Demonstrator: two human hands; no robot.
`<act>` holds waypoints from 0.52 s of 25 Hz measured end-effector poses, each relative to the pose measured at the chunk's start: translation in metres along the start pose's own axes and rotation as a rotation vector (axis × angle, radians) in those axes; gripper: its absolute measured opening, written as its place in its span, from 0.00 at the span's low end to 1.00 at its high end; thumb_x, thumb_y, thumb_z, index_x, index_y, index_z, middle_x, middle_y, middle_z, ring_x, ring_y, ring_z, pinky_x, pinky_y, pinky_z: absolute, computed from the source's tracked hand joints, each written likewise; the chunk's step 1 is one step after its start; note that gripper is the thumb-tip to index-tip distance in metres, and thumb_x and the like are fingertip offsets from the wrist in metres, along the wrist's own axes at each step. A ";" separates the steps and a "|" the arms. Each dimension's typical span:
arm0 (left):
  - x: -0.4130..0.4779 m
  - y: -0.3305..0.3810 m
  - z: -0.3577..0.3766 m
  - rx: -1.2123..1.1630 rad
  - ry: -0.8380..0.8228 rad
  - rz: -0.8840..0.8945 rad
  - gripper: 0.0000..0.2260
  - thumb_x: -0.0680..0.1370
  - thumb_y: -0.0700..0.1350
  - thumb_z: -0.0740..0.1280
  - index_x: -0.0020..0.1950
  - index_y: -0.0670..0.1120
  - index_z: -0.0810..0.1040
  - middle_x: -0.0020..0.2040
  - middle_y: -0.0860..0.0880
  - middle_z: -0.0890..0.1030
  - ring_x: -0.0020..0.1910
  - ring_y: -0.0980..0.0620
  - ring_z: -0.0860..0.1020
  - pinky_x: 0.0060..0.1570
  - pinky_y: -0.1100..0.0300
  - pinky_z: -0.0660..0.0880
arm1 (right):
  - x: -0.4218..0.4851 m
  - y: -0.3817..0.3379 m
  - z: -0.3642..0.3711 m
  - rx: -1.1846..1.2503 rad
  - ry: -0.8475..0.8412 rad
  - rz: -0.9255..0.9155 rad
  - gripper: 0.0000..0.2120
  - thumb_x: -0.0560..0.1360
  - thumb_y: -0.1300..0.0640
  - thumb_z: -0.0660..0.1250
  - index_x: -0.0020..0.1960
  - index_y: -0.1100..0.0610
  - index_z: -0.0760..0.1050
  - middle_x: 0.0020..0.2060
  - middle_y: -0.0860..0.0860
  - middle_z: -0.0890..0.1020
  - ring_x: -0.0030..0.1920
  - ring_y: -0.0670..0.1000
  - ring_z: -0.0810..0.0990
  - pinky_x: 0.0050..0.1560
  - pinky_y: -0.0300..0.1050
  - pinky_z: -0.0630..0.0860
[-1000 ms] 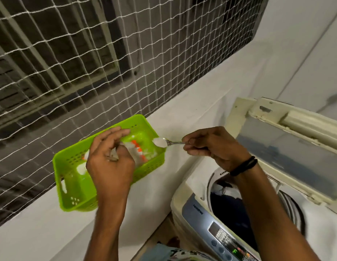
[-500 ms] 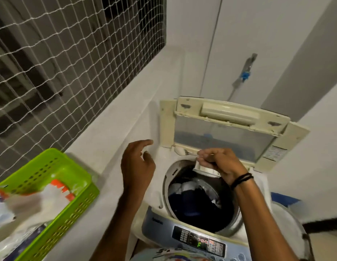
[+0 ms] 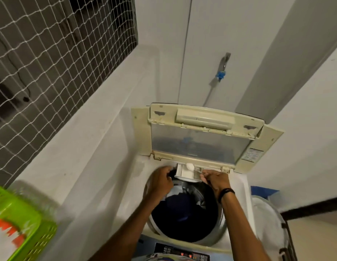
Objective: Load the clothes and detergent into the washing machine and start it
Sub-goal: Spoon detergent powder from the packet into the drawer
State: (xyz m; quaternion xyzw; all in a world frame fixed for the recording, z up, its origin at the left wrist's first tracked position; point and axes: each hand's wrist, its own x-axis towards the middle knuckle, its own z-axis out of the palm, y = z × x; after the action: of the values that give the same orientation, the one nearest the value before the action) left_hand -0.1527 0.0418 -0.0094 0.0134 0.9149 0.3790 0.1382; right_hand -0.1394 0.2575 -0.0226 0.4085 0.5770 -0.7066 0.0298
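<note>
Over drawer [image 3: 186,174] now: spoon [image 3: 190,167], right hand [image 3: 215,178].

Both hands have reached the detergent drawer [image 3: 186,173], the spoon [image 3: 190,167] now over it.

The cream, yellowed plastic lid [image 3: 205,119] of the top-loading washing machine has a smooth, dull sheen, and its window panel [image 3: 197,146] is translucent grey plastic. The small white plastic detergent drawer [image 3: 184,173] looks smooth and matt. Dark blue cloth [image 3: 181,210] in the drum is soft and matt — no shine. The lime-green perforated plastic basket [image 3: 28,228] is glossy. White knotted cord netting [image 3: 56,59] looks rough. The wall tap [image 3: 225,60] is shiny metal.
</note>
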 end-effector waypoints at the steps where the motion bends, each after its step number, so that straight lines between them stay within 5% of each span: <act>1: 0.007 0.000 0.008 0.016 -0.042 -0.004 0.22 0.75 0.37 0.64 0.68 0.47 0.76 0.67 0.49 0.77 0.65 0.49 0.75 0.66 0.60 0.69 | 0.009 0.008 0.000 -0.041 0.021 0.006 0.06 0.74 0.73 0.66 0.43 0.67 0.81 0.36 0.58 0.85 0.36 0.52 0.83 0.42 0.42 0.83; 4: 0.026 0.006 0.027 0.000 -0.181 -0.063 0.23 0.75 0.36 0.63 0.71 0.44 0.72 0.69 0.47 0.75 0.67 0.47 0.73 0.66 0.60 0.67 | 0.028 0.029 0.003 -0.295 0.085 -0.060 0.09 0.72 0.68 0.68 0.41 0.58 0.85 0.37 0.56 0.86 0.40 0.54 0.83 0.56 0.55 0.81; 8: 0.051 -0.011 0.058 -0.052 -0.288 -0.137 0.23 0.75 0.37 0.60 0.70 0.47 0.73 0.67 0.44 0.77 0.68 0.42 0.74 0.68 0.49 0.70 | 0.020 0.040 0.017 -0.737 0.127 -0.334 0.11 0.73 0.67 0.66 0.50 0.58 0.85 0.49 0.56 0.86 0.51 0.57 0.83 0.54 0.39 0.73; 13: 0.050 -0.010 0.060 -0.037 -0.316 -0.176 0.26 0.75 0.36 0.59 0.73 0.48 0.70 0.69 0.44 0.75 0.69 0.42 0.72 0.69 0.48 0.69 | 0.004 0.048 0.017 -0.910 0.075 -0.587 0.16 0.71 0.71 0.64 0.55 0.60 0.82 0.47 0.56 0.85 0.49 0.57 0.83 0.51 0.38 0.72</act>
State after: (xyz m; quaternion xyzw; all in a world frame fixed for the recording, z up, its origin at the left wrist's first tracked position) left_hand -0.1842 0.0825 -0.0697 -0.0100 0.8724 0.3754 0.3129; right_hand -0.1267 0.2286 -0.0627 0.2010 0.9153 -0.3487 -0.0157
